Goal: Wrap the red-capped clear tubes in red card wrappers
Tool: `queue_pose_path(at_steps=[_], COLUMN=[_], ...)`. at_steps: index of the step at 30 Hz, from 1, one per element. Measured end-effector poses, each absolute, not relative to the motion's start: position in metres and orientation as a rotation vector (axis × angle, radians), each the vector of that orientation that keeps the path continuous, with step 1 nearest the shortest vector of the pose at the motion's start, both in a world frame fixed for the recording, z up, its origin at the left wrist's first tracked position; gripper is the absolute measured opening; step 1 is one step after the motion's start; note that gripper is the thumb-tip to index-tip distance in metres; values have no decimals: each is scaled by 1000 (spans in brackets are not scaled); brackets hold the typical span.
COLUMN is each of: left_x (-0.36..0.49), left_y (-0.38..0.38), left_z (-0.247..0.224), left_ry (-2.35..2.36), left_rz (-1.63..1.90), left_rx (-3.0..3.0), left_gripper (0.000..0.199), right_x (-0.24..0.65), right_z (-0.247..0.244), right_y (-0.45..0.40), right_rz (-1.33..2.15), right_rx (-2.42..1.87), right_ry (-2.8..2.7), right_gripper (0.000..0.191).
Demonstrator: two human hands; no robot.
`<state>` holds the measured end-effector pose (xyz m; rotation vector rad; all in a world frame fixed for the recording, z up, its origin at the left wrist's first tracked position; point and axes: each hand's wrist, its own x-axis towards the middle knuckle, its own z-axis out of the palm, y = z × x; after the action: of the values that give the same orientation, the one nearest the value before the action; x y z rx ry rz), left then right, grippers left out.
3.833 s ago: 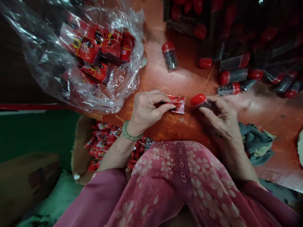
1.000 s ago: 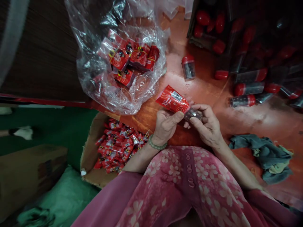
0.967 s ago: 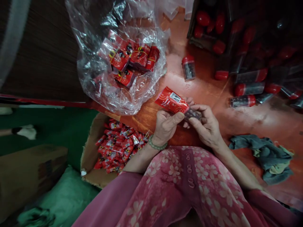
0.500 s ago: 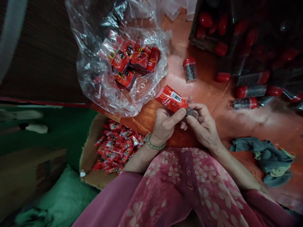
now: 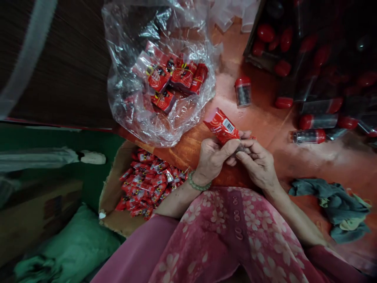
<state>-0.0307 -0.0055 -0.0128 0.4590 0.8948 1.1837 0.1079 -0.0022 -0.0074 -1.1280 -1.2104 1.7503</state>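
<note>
My left hand (image 5: 210, 161), with a green bead bracelet on its wrist, pinches a red printed plastic sleeve (image 5: 222, 125) that has a barcode. My right hand (image 5: 259, 163) is closed around a small clear jar with dark contents (image 5: 240, 147), mostly hidden by the fingers. The jar's end is at the sleeve's lower right opening, both thumbs close together there. Beyond the hands, a capped jar (image 5: 243, 94) with a red lid stands on the orange table (image 5: 273, 157). A clear plastic bag (image 5: 179, 129) holds banded bundles of red sleeves (image 5: 184, 74).
Left of my lap, a cardboard box (image 5: 113, 184) holds many red-wrapped pieces (image 5: 153, 179). Several red-lidded jars (image 5: 319, 121) lie at the right, near a dark box. A grey-green cloth (image 5: 338, 204) lies on the right. A green sack (image 5: 76, 243) sits at lower left.
The view has shifted, so most things appear farther right. Less of the jar shows between the sleeve and my right fingers, and the sleeve is tilted more steeply. Both hands keep their grip.
</note>
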Motion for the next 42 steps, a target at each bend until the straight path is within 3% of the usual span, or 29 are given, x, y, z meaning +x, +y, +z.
queue_pose_path(at_steps=[3, 8, 15, 23, 37, 42], left_x=[-34, -39, -31, -33, -14, -27], left_y=[-4, 1, 0, -3, -29, -35], left_z=[-12, -10, -10, -13, -27, -20], left_ry=[892, 886, 918, 892, 1058, 941], left_rz=[1205, 1339, 1279, 1256, 1113, 1123], left_rx=[498, 477, 400, 421, 512, 542], left_gripper=[36, 53, 39, 51, 66, 55], right_x=[108, 108, 108, 105, 102, 104], right_z=[-5, -3, -7, -4, -16, -10], right_y=[-4, -2, -2, 7, 11, 8], right_rz=[1669, 1607, 1275, 1670, 1638, 1759], right_rx=[-1135, -1168, -1206, -1031, -995, -965], right_ry=[-1266, -1354, -1611, -1333, -1097, -1165], right_gripper=[25, 26, 12, 20, 38, 35])
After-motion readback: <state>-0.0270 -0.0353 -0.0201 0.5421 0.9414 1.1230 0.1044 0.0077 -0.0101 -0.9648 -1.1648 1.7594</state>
